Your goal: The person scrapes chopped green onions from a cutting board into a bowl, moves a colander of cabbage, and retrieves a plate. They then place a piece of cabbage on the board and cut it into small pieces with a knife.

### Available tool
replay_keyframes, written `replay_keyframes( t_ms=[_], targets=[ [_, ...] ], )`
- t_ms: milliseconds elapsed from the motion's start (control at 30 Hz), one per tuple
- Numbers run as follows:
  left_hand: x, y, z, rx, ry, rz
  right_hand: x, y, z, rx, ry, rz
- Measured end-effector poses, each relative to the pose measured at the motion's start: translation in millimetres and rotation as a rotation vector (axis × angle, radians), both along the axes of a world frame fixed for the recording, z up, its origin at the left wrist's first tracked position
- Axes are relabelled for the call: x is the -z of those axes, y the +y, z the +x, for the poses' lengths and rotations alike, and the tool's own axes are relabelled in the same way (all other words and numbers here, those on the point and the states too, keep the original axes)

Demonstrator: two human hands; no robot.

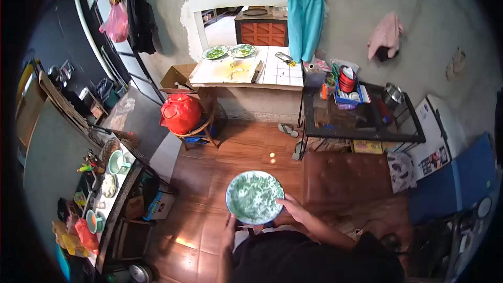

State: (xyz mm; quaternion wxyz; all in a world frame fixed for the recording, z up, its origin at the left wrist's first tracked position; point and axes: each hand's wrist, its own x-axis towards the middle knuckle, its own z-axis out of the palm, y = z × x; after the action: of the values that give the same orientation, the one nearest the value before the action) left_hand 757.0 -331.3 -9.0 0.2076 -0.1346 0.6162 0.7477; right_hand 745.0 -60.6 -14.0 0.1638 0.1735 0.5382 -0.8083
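A round plate (254,197) with a green-and-white marbled face and a thin dark rim is held in front of my body, above the floor. My left hand (230,223) grips its lower left edge; most of those fingers are hidden. My right hand (292,207) closes on the right edge, thumb over the rim. Farther forward, a white-tiled counter (285,77) carries two similar plates with green chopped food, the left plate (215,53) and the right plate (241,51). A knife (257,72) lies near a stained, wet-looking patch on the tiles.
Left of me, a long side table (121,181) bears bowls and bags. A red bag (181,113) sits on a wooden stool by the counter. To the right stand a dark glass-topped table (335,118) and a brown padded bench (346,178). Sandals (287,129) lie on the floor.
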Motion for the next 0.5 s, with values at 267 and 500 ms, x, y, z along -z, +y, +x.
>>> replay_keyframes(
  t_ms=[267, 500],
  targets=[
    [-8, -8, -131, -0.109, -0.021, -0.122, 14, 40, -127, 0.224, -0.120, -0.096],
    [11, -22, -291, -0.182, -0.024, -0.212, 34, 82, -247, 0.564, -0.038, -0.120]
  ],
)
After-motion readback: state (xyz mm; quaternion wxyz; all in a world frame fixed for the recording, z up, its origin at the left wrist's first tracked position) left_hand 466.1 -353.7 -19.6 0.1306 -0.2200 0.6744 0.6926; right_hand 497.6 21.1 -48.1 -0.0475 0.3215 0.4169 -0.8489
